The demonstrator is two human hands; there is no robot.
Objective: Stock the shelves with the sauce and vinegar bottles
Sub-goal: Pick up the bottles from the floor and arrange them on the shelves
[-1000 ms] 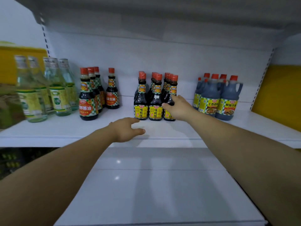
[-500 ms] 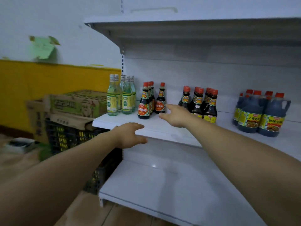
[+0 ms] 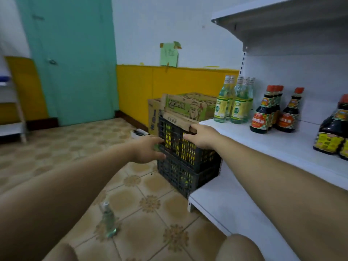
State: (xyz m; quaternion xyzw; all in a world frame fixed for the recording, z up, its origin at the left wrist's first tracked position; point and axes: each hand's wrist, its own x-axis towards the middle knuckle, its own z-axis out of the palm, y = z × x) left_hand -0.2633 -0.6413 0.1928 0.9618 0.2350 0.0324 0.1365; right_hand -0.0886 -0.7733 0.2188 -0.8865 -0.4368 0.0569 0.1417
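Observation:
On the white shelf stand clear vinegar bottles with green-yellow labels, dark red-capped sauce bottles, and larger dark bottles at the right edge. My left hand is stretched out with loose fingers in front of the stacked black crates, holding nothing. My right hand is open, reaching over the top crate's near corner. One clear bottle stands alone on the tiled floor near my left forearm.
Cardboard boxes sit on top of the crates against the yellow wall. A lower white shelf runs beneath the stocked one. A teal door is at the back left. The tiled floor stretches left of the crates.
My view has swung left from the shelf to the crates and floor. Both hands have left the sauce bottles and now reach toward the black crates.

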